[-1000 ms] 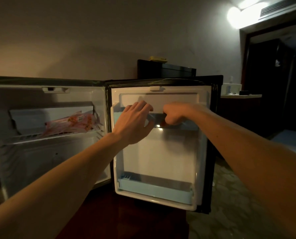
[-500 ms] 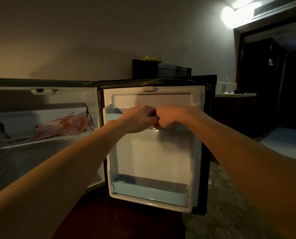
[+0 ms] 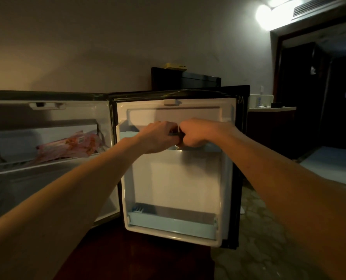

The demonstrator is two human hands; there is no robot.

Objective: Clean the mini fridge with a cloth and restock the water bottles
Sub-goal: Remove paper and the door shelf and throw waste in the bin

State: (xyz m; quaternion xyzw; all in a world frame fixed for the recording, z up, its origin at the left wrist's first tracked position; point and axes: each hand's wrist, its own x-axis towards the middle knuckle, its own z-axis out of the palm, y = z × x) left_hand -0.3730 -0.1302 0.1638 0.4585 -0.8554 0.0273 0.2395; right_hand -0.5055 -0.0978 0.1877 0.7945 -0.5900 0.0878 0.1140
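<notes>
Mini fridge: left half of the frame, wide open, pale inside, pretty dim in there.
Fridge door: swung fully open, dead centre of the frame, inner liner facing the camera, black rubber seal round the edge.
Upper door shelf: across the upper part of the door, mostly hidden behind both hands.
Lower door shelf: pale blue rail at the bottom of the door, nothing visible in it.
Left hand: centre of the frame, knuckles up, fingers curled over the front lip of the upper door shelf, gripping it.
Right hand: right beside the left one, touching it, curled into a fist at the same shelf lip; looks like a grip on the rail, but fingertips hidden so can't swear to it.
Between the hands: a small dark bit showing, too small to tell what.
Pink packet: lying on the wire shelf inside the fridge, centre left, tilted.
Dark box: behind the door top, upper centre, small yellow thing on top of it.
Counter: right of the door, middle right, some small items on it, too blurry to name.
Ceiling light: glaring in the upper right corner.
Floor: marbled tile at lower right, dark wood at bottom centre.
</notes>
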